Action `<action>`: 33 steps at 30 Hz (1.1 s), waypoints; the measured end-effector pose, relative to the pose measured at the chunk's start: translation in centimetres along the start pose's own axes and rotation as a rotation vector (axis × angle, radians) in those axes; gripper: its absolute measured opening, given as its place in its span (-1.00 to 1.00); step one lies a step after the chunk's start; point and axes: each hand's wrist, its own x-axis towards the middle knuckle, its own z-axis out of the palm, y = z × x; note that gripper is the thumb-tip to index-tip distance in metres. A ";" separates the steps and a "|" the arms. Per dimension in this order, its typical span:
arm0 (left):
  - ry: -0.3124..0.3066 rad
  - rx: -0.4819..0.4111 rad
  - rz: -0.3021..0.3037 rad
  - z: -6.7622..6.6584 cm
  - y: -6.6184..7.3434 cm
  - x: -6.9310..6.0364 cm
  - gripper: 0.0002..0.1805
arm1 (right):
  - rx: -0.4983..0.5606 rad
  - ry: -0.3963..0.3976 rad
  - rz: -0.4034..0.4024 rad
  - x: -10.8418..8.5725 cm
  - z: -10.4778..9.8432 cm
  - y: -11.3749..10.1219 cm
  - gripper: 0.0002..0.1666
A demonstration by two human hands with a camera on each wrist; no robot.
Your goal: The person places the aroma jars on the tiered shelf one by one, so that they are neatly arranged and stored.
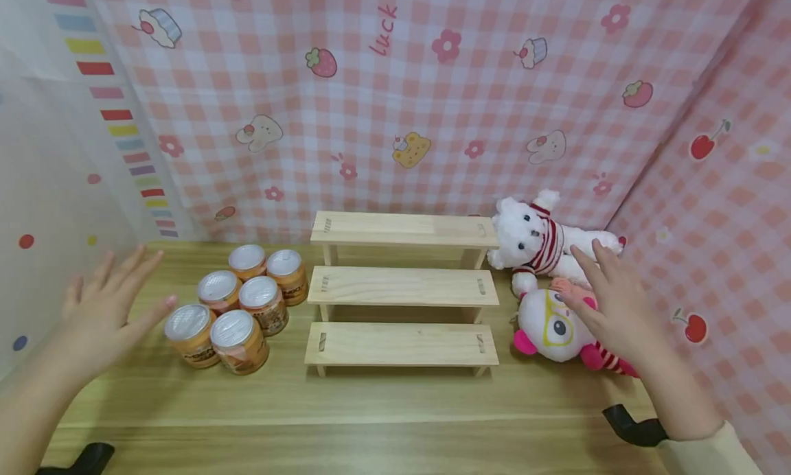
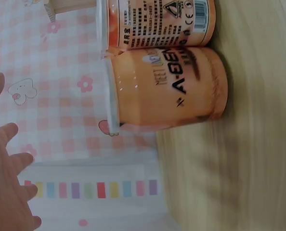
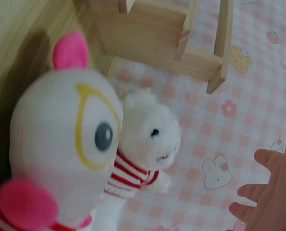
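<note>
My left hand, fingers spread and holding nothing, hovers just left of a group of orange cans with silvery lids. In the left wrist view its fingers show at the left edge, apart from the upright can. On the right, my right hand is spread above two plush toys, a white bear in a striped top and a doll with yellow glasses. The right wrist view shows this hand touching neither toy. Between the hands stands a three-step wooden rack with bare steps.
A wooden table lies under everything. Pink checked cloth hangs behind, with more cloth at the right and a white sheet at the left. Black curved pieces show near both forearms.
</note>
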 end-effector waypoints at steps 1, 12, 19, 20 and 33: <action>0.016 -0.014 0.007 0.2 0.0 -0.1 -0.20 | 0.025 0.019 -0.007 0.0 0.3 -0.2 -0.21; 0.148 -0.208 0.052 2.9 -0.1 -1.5 -0.21 | 0.319 0.099 0.030 -0.5 3.4 -2.3 -0.25; 0.207 -0.321 0.035 4.7 -0.1 -2.0 -0.22 | 0.453 0.115 0.017 -0.1 5.6 -3.4 -0.26; 0.218 -0.338 0.035 5.0 -0.1 -2.1 -0.22 | 0.459 0.120 0.012 0.0 5.9 -3.6 -0.26; 0.194 -0.494 -0.078 7.1 0.1 -2.9 -0.19 | 0.582 0.169 0.044 1.1 8.9 -5.9 -0.31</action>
